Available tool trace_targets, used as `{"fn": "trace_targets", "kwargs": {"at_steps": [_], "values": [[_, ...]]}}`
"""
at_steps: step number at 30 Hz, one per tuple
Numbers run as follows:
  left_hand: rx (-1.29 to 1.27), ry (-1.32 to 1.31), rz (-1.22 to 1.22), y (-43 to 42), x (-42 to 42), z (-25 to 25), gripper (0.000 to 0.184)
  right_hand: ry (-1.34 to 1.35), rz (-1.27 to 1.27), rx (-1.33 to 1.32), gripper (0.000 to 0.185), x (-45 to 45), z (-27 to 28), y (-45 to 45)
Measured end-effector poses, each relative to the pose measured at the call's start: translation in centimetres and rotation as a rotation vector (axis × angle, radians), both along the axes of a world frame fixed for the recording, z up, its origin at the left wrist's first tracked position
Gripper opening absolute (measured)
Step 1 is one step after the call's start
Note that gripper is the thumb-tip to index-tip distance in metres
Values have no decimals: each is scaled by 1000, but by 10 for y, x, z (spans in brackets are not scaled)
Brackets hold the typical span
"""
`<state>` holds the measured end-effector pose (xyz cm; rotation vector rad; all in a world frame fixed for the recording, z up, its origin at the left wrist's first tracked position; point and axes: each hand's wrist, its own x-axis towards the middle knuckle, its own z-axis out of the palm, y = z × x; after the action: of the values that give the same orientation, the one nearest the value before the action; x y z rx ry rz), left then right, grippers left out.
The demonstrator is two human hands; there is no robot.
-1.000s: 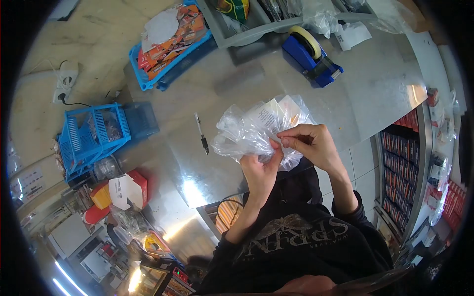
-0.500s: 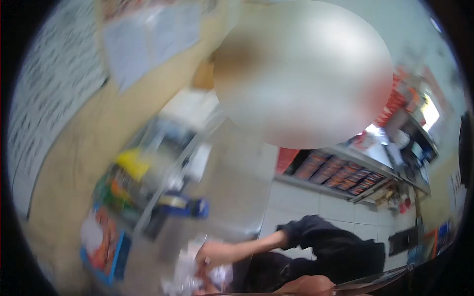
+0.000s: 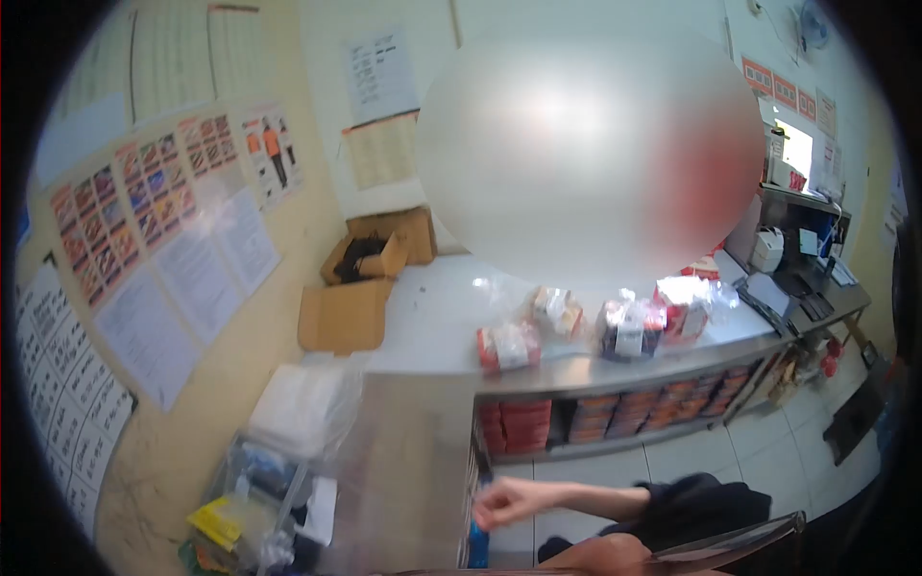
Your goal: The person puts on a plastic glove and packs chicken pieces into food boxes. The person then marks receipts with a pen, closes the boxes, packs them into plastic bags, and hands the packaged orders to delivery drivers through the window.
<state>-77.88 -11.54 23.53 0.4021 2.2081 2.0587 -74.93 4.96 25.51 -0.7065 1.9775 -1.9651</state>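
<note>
My right hand (image 3: 514,504) is held out near the edge of the metal table (image 3: 408,432), with a dark sleeve (image 3: 706,499) pushed up the arm. Its fingers are curled together, and whatever they hold, if anything, cannot be made out. Just below it is a narrow blue thing (image 3: 478,542), partly covered; whether the hand touches it is unclear. My left hand is out of view. On the left, a clear plastic bin (image 3: 298,470) contains a yellow packet (image 3: 216,520) and other items. A white plastic-wrapped stack (image 3: 303,403) lies behind it.
Plastic-wrapped red and white bundles (image 3: 509,346) stand on the far counter (image 3: 423,326). Open cardboard boxes (image 3: 341,315) sit in the corner. Stacked orange-and-dark packs (image 3: 624,415) fill the shelf underneath. Posters and papers (image 3: 206,259) cover the left wall. A blurred oval hides the centre.
The view has swung up and rightward, bringing in the far counter and boxes. My right hand has left the clear plastic it was handling at the table; that plastic is out of view.
</note>
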Motion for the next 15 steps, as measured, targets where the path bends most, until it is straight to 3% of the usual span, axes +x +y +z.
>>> {"fn": "trace_targets", "kwargs": {"at_steps": [1, 2, 4, 5, 7, 9, 11, 12, 13, 15], "values": [[10, 25, -27, 34, -9, 7, 23, -133, 89, 96, 26, 8, -43, 41], [19, 40, -59, 68, -16, 15, 23, -448, 103, 187, 43, 23, -42, 72], [29, 77, -120, 133, -30, 38, 23, -422, -76, -131, 66, 45, -55, 107], [34, 97, -154, 163, -35, 52, 24, -447, -86, -144, 66, 46, -46, 127], [36, 154, -228, 220, -47, 80, 24, -199, -502, -266, 80, 37, -42, 158], [42, 232, -300, 277, -66, 101, 25, -596, -437, -800, 90, 18, -74, 230], [40, 368, -348, 333, -93, 118, 25, -415, -734, -830, 75, -4, -18, 305], [6, 463, -343, 361, -109, 129, 25, -361, -844, -794, 69, -19, -15, 350], [-64, 578, -305, 390, -124, 141, 26, -310, -915, -836, 69, -30, -12, 393], [-113, 712, -234, 440, -139, 181, 27, -133, -1013, -807, 72, -61, 46, 469]]}}
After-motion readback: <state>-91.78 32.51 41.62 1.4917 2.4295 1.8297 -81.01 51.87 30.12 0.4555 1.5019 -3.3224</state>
